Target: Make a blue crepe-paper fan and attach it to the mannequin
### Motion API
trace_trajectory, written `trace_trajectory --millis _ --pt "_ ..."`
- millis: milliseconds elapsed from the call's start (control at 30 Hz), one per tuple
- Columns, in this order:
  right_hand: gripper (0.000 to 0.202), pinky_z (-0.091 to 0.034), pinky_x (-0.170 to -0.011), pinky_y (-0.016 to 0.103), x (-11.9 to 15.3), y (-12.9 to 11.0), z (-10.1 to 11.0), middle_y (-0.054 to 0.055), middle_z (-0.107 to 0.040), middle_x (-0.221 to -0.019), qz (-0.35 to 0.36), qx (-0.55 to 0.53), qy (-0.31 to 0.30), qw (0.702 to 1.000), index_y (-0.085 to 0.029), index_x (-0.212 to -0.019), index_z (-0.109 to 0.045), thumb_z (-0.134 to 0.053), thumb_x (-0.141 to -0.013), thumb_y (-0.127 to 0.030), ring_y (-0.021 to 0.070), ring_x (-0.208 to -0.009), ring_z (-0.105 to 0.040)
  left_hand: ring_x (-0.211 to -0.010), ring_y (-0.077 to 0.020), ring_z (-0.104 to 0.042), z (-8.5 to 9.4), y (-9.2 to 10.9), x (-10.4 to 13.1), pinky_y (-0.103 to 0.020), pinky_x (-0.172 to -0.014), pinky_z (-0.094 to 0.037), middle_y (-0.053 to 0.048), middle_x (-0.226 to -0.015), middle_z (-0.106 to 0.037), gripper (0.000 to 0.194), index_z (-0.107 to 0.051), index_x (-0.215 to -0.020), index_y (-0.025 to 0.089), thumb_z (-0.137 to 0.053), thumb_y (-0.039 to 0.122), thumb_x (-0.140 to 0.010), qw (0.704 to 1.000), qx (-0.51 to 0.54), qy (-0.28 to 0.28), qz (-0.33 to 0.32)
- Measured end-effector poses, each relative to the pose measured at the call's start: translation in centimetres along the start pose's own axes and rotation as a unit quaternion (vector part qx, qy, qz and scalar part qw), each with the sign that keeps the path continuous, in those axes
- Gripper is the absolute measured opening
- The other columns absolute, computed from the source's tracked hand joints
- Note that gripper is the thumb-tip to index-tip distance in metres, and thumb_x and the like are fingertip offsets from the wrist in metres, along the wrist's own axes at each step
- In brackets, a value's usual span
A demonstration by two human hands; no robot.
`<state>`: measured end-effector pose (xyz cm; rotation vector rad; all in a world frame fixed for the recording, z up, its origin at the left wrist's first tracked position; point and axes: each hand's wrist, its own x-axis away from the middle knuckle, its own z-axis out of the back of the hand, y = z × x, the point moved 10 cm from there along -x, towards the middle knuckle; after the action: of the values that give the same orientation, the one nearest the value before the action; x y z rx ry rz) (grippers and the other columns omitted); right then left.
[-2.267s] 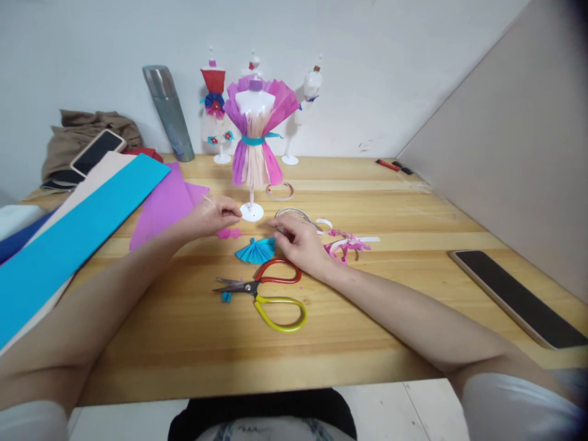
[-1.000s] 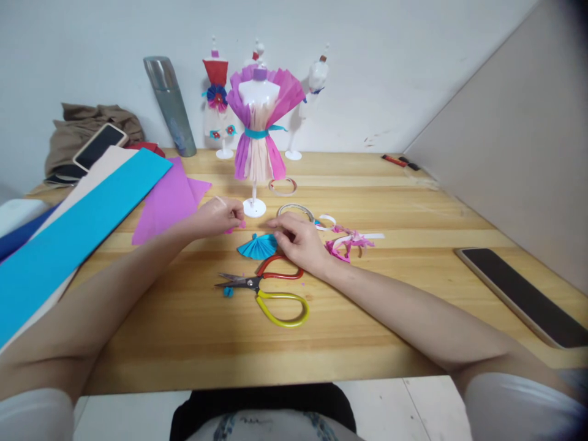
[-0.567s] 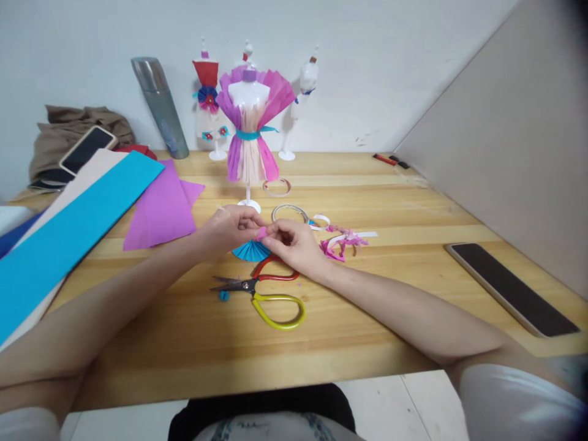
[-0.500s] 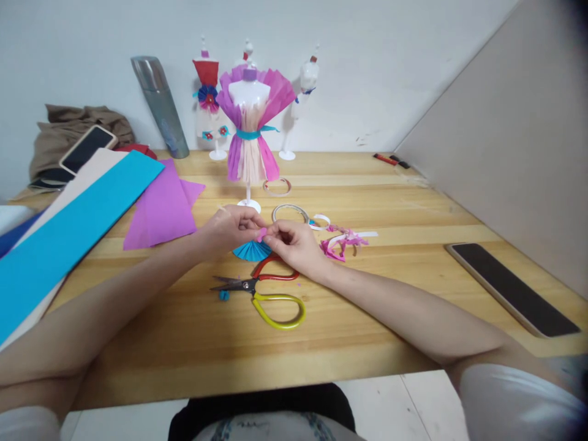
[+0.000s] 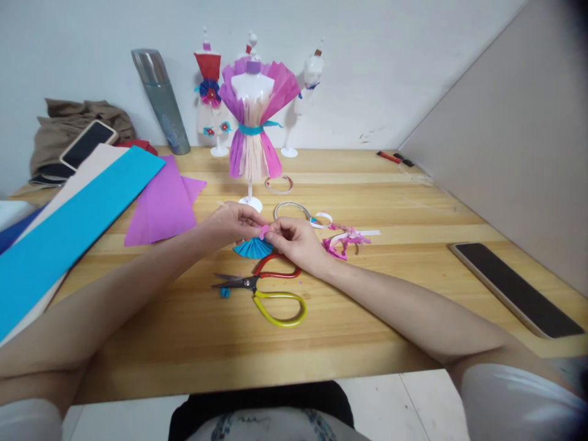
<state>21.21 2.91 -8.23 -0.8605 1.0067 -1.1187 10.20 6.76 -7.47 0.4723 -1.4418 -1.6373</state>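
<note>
A small pink paper piece [image 5: 264, 232] is pinched between the fingertips of my left hand [image 5: 236, 222] and my right hand [image 5: 294, 237], which nearly meet. Just beneath them a pleated blue paper fan [image 5: 253, 247] lies on the table. Nearer to me are scissors [image 5: 248, 283] with one red and one yellow handle, blades parted, beside a tiny blue scrap [image 5: 225, 293]. Behind my hands stands a small dress form [image 5: 252, 122] in purple, pink and cream paper with a blue waistband.
Tape rolls [image 5: 292, 211] and pink scraps [image 5: 342, 242] lie beyond my right hand. Blue paper [image 5: 82, 226] and purple paper [image 5: 163, 208] are at left, a bottle [image 5: 163, 104] behind. A phone [image 5: 517, 288] lies at right. More dress forms [image 5: 211, 92] stand along the wall.
The view has shifted slightly. Both hands stay together at the pink piece, which now looks more upright between the fingertips.
</note>
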Motion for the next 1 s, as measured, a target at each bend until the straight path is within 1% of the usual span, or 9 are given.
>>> trace_trajectory --millis 133,200,300,367,467,567,700,833,1000 --pt "0.018 -0.038 -0.054 0.024 0.0 0.3 -0.1 -0.001 -0.057 -0.062 -0.003 0.01 -0.002 1.0 -0.017 -0.073 -0.062 -0.062 -0.081 -0.033 0.0109 -0.056 -0.047 -0.047 -0.0062 -0.05 0.0 0.3 0.2 -0.018 -0.044 -0.039 0.002 -0.059 -0.064 0.01 -0.072 -0.083 0.011 -0.073 0.014 -0.073 1.0 -0.029 0.007 0.01" --pt "0.018 -0.038 -0.054 0.024 -0.1 0.2 -0.1 0.0 -0.058 -0.063 -0.003 0.017 -0.002 1.0 -0.017 -0.073 -0.063 -0.062 -0.081 -0.033 0.0112 -0.056 -0.047 -0.045 -0.0066 -0.048 -0.1 0.3 0.3 -0.018 -0.043 -0.037 0.004 -0.052 -0.059 0.006 -0.07 -0.077 0.012 -0.072 0.018 -0.076 0.998 -0.062 0.003 0.017" --pt "0.019 -0.038 -0.055 0.025 -0.1 -0.2 0.0 -0.001 -0.057 -0.061 0.004 0.042 -0.004 0.999 -0.017 -0.071 -0.061 -0.062 -0.082 -0.032 0.0109 -0.055 -0.047 -0.042 -0.0065 -0.044 -0.1 0.3 0.3 -0.018 -0.042 -0.034 0.006 -0.045 -0.051 0.013 -0.063 -0.066 0.014 -0.07 0.019 -0.076 0.995 -0.094 0.001 0.013" --pt "0.021 -0.036 -0.054 0.024 -0.1 -0.5 0.0 -0.002 -0.055 -0.058 0.01 0.069 -0.01 0.998 -0.017 -0.066 -0.059 -0.062 -0.082 -0.031 0.0102 -0.054 -0.045 -0.041 -0.006 -0.042 0.1 0.2 0.1 -0.019 -0.041 -0.031 0.007 -0.043 -0.049 0.016 -0.06 -0.062 0.015 -0.07 0.019 -0.074 0.994 -0.11 0.006 0.006" --pt "0.02 -0.035 -0.055 0.024 -0.1 -0.8 -0.3 -0.003 -0.053 -0.055 0.011 0.113 -0.032 0.993 -0.017 -0.061 -0.057 -0.063 -0.079 -0.023 0.0095 -0.053 -0.044 -0.042 -0.0055 -0.039 0.5 -0.1 -0.3 -0.019 -0.042 -0.027 0.007 -0.045 -0.049 0.017 -0.061 -0.06 0.015 -0.073 0.023 -0.069 0.99 -0.143 0.009 -0.008" --pt "0.019 -0.034 -0.055 0.024 -0.1 -0.6 -0.7 -0.002 -0.055 -0.056 -0.005 0.146 -0.058 0.988 -0.017 -0.058 -0.054 -0.061 -0.075 -0.016 0.0097 -0.054 -0.046 -0.048 -0.0068 -0.043 0.5 -0.4 -0.6 -0.019 -0.045 -0.029 0.006 -0.05 -0.053 0.014 -0.062 -0.06 0.016 -0.071 0.025 -0.067 0.983 -0.183 0.004 -0.024" --pt "0.022 -0.033 -0.054 0.024 -0.1 -0.7 -0.7 -0.002 -0.054 -0.056 -0.007 0.163 -0.064 0.985 -0.018 -0.055 -0.05 -0.06 -0.074 -0.016 0.0097 -0.054 -0.046 -0.049 -0.0079 -0.045 0.8 -0.7 -0.8 -0.02 -0.047 -0.032 0.005 -0.051 -0.055 0.017 -0.063 -0.062 0.016 -0.064 0.031 -0.071 0.976 -0.218 0.01 -0.03" --pt "0.02 -0.031 -0.053 0.024 -0.1 -0.4 -0.9 -0.002 -0.054 -0.055 -0.014 0.193 -0.081 0.978 -0.019 -0.055 -0.051 -0.06 -0.073 -0.015 0.0102 -0.053 -0.047 -0.048 -0.0079 -0.045 0.6 -0.8 -0.9 -0.02 -0.048 -0.034 0.003 -0.054 -0.058 0.02 -0.064 -0.065 0.016 -0.06 0.033 -0.075 0.975 -0.219 -0.001 -0.028" --pt "0.02 -0.031 -0.054 0.026 0.1 -0.5 -1.1 -0.002 -0.056 -0.057 0.0 0.235 -0.085 0.968 -0.019 -0.057 -0.052 -0.06 -0.075 -0.015 0.0113 -0.053 -0.048 -0.05 -0.0095 -0.045 0.6 -1.1 -0.9 -0.021 -0.048 -0.031 0.003 -0.051 -0.054 0.022 -0.064 -0.063 0.016 -0.058 0.033 -0.076 0.966 -0.256 0.006 -0.02"
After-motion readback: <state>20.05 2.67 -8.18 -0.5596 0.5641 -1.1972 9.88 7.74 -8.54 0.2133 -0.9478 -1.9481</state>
